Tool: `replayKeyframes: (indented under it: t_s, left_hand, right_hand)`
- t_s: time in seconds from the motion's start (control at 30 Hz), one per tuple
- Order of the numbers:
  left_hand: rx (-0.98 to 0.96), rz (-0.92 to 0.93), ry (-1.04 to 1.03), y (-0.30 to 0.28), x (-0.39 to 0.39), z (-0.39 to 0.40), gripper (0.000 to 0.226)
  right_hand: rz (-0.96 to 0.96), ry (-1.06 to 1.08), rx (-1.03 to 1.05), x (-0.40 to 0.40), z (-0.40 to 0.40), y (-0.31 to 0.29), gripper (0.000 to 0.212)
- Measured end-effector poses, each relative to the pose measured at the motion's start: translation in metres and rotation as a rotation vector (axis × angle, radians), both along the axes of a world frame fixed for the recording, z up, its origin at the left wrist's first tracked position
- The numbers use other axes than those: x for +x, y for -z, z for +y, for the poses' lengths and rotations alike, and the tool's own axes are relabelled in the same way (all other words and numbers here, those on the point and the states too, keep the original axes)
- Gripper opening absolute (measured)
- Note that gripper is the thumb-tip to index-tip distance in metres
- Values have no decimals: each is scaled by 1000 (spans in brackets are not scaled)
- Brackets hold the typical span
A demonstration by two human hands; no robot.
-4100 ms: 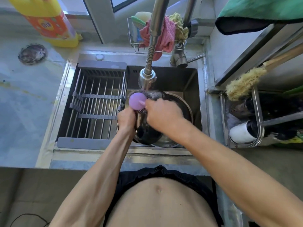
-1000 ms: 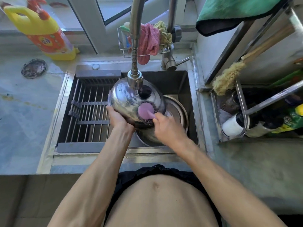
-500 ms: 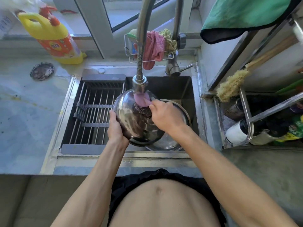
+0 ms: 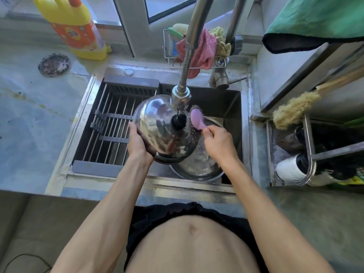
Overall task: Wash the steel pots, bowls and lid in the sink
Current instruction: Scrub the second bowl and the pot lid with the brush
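Scrubbing of the lid (image 4: 157, 127) is under way: the left hand (image 4: 137, 142) grips its near-left rim, fingers curled under the edge, holding it tilted over the sink (image 4: 216, 99) with the domed top and black knob (image 4: 178, 121) facing up, directly under the faucet head (image 4: 180, 96). The right hand (image 4: 218, 143) pinches the pink handle of a steel-wool scrubber (image 4: 196, 123), fingers closed round it; the wire pad touches the right edge of the lid beside the knob. Below the lid, at the near-right corner of the sink, lies a steel bowl or pot (image 4: 199, 164) with water in it — whether more pieces are stacked under it cannot be told. The drying rack (image 4: 110, 127) over the left half of the sink holds no washed ware, so my judgement is that the task is at an early to middle stage: lid in progress, the vessel below and any others left to scrub and rinse. Versus half a second ago — the scrubber has shifted from the upper middle of the dome to its right edge, the knob is now exposed, and the left hand's grip is unchanged. A yellow detergent bottle (image 4: 72, 26) stands at the far-left of the desk (image 4: 29, 115).
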State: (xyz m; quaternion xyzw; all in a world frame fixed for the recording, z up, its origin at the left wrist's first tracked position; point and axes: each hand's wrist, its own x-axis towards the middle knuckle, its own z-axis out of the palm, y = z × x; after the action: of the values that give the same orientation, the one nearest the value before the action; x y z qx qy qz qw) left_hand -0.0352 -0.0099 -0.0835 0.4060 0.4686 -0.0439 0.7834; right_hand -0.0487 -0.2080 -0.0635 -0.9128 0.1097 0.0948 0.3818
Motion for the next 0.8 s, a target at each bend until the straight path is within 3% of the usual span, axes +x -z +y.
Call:
replayKeyframes:
  t_s: [0.1,0.23,0.4,0.53,0.8]
  left_hand:
    - [23,-13,-4,-2,7,1,51]
    - [124,-5,7,-5,9,7,56]
    - [231,30,-15,-13,8,7,49]
    - [271,27,62,-7,-1,-3,50]
    - [314,59,136,3,9,-9,60]
  right_hand:
    - [-5,-147,-101,10,16,-3,30]
    - [49,-90,-195,35,20,-6,35]
    - [-2,-232,-262,25,33,-9,40]
    - [62,-165,-306,32,25,-7,44]
    - [-56,-368,-344,4,42,-24,31]
